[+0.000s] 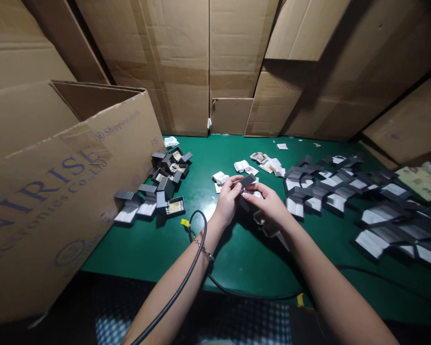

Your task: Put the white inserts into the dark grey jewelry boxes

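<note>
Near the middle of the green table, a small black hinged box (247,181) is held up with its lid raised. My left hand (228,200) is closed around its left side. On the other side, my right hand (267,201) has its thumb and fingers closed at the box's edge, beside something white that I cannot make out clearly. White folded papers (221,178) lie just beyond my left fingers. More crumpled white papers (271,164) are behind my right hand. Below my right wrist, partly hidden, are some dark and pale pieces (269,229).
Open boxes with white linings (335,203) spread over the right side. At left, several open boxes (175,206), some holding gold-coloured items, sit beside a large carton (75,191). A black cable (179,292) crosses my left forearm. Cardboard walls (187,72) enclose the back.
</note>
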Tool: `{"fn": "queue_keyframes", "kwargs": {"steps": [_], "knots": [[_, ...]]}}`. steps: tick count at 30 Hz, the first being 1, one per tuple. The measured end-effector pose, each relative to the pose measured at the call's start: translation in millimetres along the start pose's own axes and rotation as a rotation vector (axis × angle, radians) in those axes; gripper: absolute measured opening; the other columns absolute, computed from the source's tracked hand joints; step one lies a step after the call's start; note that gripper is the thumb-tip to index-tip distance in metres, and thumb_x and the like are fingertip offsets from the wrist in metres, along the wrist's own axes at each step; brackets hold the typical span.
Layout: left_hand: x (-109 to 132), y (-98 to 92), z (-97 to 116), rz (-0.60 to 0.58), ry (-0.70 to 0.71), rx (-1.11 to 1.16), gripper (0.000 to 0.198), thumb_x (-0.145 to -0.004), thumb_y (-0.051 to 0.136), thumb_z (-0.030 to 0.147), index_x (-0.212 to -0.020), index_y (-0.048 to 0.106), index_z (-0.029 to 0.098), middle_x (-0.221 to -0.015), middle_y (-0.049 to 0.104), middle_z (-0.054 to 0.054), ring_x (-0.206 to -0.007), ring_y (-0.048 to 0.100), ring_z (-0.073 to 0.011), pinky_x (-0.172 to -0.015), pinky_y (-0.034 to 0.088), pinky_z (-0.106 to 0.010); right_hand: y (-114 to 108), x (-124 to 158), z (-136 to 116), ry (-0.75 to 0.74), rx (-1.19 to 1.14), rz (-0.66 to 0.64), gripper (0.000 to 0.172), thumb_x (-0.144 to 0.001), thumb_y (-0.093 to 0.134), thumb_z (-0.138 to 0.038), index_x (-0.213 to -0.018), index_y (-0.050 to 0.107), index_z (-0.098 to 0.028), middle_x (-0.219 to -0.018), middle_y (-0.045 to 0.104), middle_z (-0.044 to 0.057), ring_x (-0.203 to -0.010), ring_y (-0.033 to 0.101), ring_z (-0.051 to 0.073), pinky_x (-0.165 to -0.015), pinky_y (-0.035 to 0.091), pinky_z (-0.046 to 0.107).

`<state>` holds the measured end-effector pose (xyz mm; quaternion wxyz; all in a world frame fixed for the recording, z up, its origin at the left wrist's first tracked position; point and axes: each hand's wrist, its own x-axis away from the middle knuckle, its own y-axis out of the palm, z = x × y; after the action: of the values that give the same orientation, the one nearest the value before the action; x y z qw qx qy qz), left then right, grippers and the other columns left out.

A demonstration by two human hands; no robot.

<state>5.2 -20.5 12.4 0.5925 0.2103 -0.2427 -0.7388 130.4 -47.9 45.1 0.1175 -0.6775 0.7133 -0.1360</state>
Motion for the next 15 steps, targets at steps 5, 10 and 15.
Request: {"fn": "queue_keyframes", "kwargs": {"steps": [5, 10, 15], "knots": [[-1, -2.9, -4, 0.022, 0.069, -0.088, 0.024, -0.078, 0.065, 0.031, -0.1, 0.063, 0.019, -0.098, 0.064, -0.004, -0.093, 0.06, -0.0183, -0.088, 0.044, -0.032, 2, -5, 10, 0.003, -0.094, 0.047, 0.04, -0.06, 0.072, -0.045, -0.089, 0.063, -0.019, -0.095, 0.068, 0.006, -0.09, 0.063, 0.022, -0.081, 0.05, 0.037], [2, -2.1, -4, 0.025, 0.116, -0.115, 0.022, -0.079, 0.063, 0.029, -0.098, 0.064, 0.019, -0.1, 0.063, -0.004, -0.096, 0.058, -0.0187, -0.088, 0.044, -0.031, 5, -4, 12, 0.018, -0.194, 0.032, 0.043, -0.058, 0.077, -0.043, -0.09, 0.061, -0.02, -0.095, 0.068, 0.007, -0.088, 0.063, 0.022, -0.076, 0.052, 0.035], [2, -1.7, -5, 0.026, 0.111, -0.108, 0.02, -0.079, 0.063, 0.028, -0.097, 0.065, 0.019, -0.099, 0.063, -0.004, -0.095, 0.058, -0.0182, -0.087, 0.044, -0.03, 12, -3, 14, 0.022, -0.295, -0.002, 0.048, -0.059, 0.078, -0.044, -0.097, 0.061, -0.021, -0.101, 0.068, 0.007, -0.094, 0.063, 0.022, -0.08, 0.051, 0.035]]}}
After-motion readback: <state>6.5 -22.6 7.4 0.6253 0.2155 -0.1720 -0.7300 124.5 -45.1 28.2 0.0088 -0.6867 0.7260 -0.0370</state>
